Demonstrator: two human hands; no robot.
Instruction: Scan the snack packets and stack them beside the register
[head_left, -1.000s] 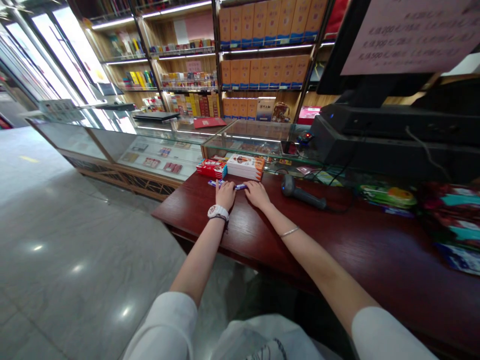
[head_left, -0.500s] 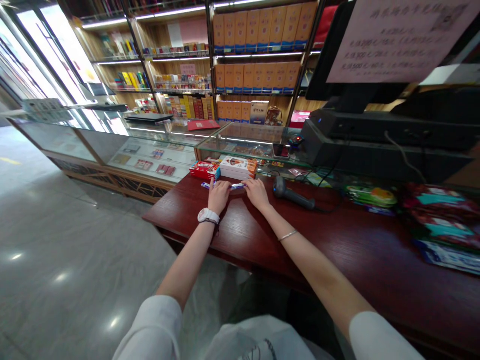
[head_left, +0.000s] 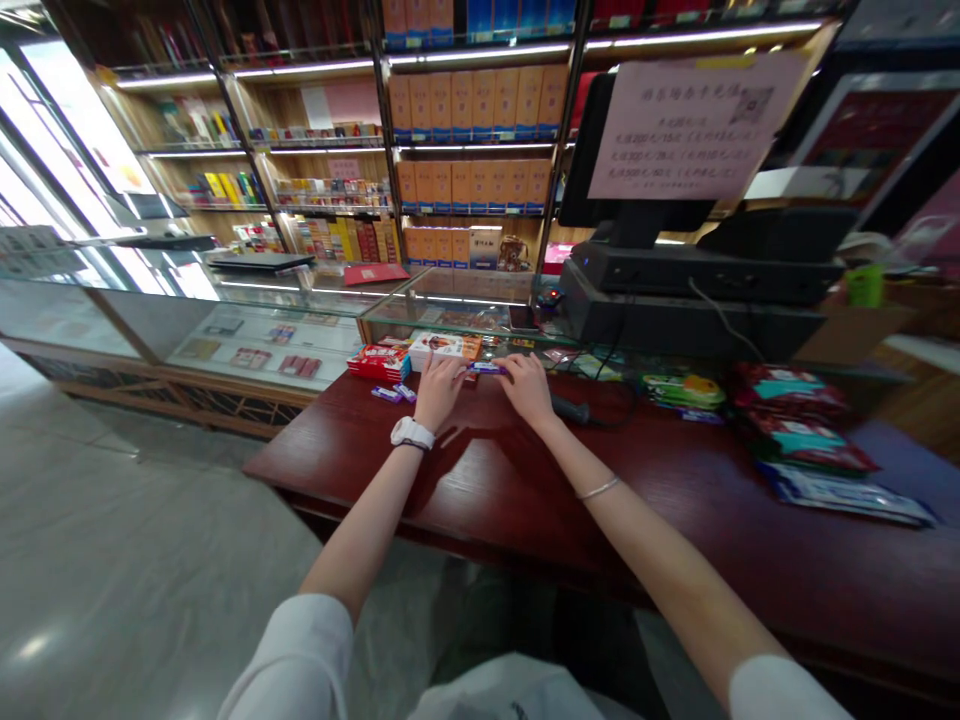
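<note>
Between my two hands is a small purple-and-white packet (head_left: 487, 368), held just above the dark red wooden table (head_left: 480, 480). My left hand (head_left: 440, 390) pinches its left end, and my right hand (head_left: 527, 388) grips the right end with fingers closed. Two similar purple packets, a left one (head_left: 385, 395) and a right one (head_left: 406, 393), lie on the wood left of my left hand. Just behind the hands stand a red box (head_left: 379, 362) and a white-and-orange box (head_left: 444, 347). What the packets contain cannot be made out.
A black barcode scanner (head_left: 571, 409) lies right of my right hand, partly hidden by it. Farther right are a green snack bag (head_left: 682, 392) and stacked dark red bags (head_left: 802, 420). A glass display counter (head_left: 442, 290) and a monitor (head_left: 637, 215) stand behind.
My hands have risen slightly off the tabletop with a purple packet between them. Two purple packets now show lying left of my left hand. The head view has turned right and up.
</note>
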